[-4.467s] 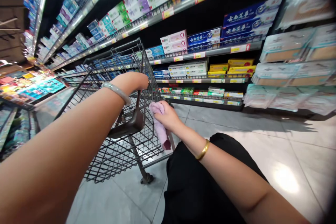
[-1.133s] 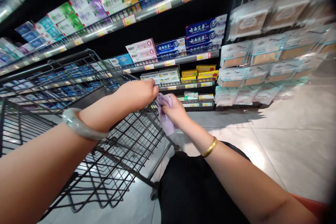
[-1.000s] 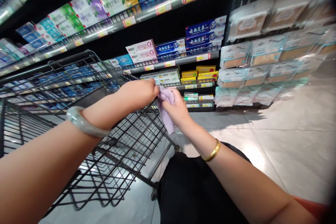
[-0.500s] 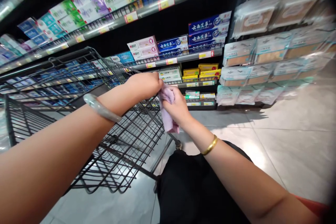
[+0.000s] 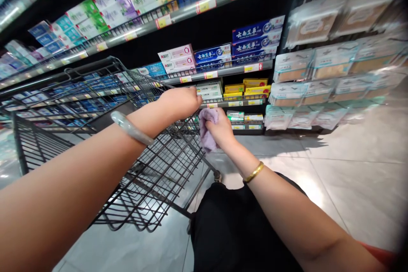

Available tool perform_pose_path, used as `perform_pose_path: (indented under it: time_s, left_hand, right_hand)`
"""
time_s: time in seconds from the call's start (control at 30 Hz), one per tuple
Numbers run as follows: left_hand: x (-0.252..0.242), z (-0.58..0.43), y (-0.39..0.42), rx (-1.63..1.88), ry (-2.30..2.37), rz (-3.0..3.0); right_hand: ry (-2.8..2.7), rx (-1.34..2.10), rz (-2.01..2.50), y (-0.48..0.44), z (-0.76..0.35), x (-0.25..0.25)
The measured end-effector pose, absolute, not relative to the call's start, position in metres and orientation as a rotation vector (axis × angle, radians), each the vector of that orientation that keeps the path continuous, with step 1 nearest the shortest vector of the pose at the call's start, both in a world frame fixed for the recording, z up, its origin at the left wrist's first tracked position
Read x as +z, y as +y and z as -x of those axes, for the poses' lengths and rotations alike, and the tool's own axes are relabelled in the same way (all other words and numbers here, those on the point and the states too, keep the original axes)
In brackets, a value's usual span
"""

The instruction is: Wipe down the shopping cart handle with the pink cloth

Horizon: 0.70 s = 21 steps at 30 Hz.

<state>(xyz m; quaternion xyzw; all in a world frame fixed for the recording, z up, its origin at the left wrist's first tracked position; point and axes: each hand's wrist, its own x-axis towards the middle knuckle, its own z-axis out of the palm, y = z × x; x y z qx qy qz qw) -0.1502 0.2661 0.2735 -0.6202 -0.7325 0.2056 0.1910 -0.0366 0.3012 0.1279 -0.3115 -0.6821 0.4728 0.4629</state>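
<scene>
My right hand (image 5: 221, 127) is closed around a bunched lilac cloth (image 5: 208, 136), part of which hangs below my fingers. Just to its left, my left hand (image 5: 183, 101) is curled closed at the near right corner of a black wire shopping cart (image 5: 159, 174). The back of that hand hides its fingertips, so whether it grips the cart's rim or something else cannot be made out. A narrow gap separates the left hand from the cloth. Through the cart's wire mesh the floor shows.
Shelves of boxed toothpaste (image 5: 213, 54) run behind the cart, with price tags (image 5: 253, 67) along their edges. Hanging packs of cotton swabs (image 5: 315, 25) fill the rack at right. Grey floor tiles (image 5: 360, 174) lie below, and a cart wheel (image 5: 217, 176) stands near my dark clothing.
My right hand has drawn the cloth slightly away from my left hand; the cloth hangs more bunched and shorter. The left hand stays at the cart's corner. The view has shifted a little.
</scene>
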Motion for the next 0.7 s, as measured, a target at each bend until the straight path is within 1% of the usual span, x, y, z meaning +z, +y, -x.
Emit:
perform_pose_path:
  time_s: [0.17, 0.27, 0.37, 0.5, 0.57, 0.7]
  left_hand:
    - [0.276, 0.146, 0.266, 0.536, -2.126, 1.764]
    - [0.275, 0.146, 0.267, 0.534, -2.144, 1.739]
    - [0.273, 0.150, 0.267, 0.518, -2.135, 1.742]
    - [0.269, 0.157, 0.269, 0.498, -2.079, 1.782]
    - [0.268, 0.158, 0.269, 0.500, -2.082, 1.773]
    - [0.268, 0.157, 0.267, 0.521, -2.101, 1.740]
  right_hand:
    - [-1.638, 0.924, 0.525, 0.295, 0.035, 0.134]
    - [-1.761, 1.001, 0.658, 0.300, 0.037, 0.126]
    - [-1.748, 1.065, 0.815, 0.306, 0.036, 0.120]
    - [-1.772, 0.912, 0.583, 0.307, 0.034, 0.121]
    - [-1.863, 0.955, 0.621, 0.310, 0.034, 0.118]
    - [-1.923, 1.195, 0.905, 0.320, 0.035, 0.110]
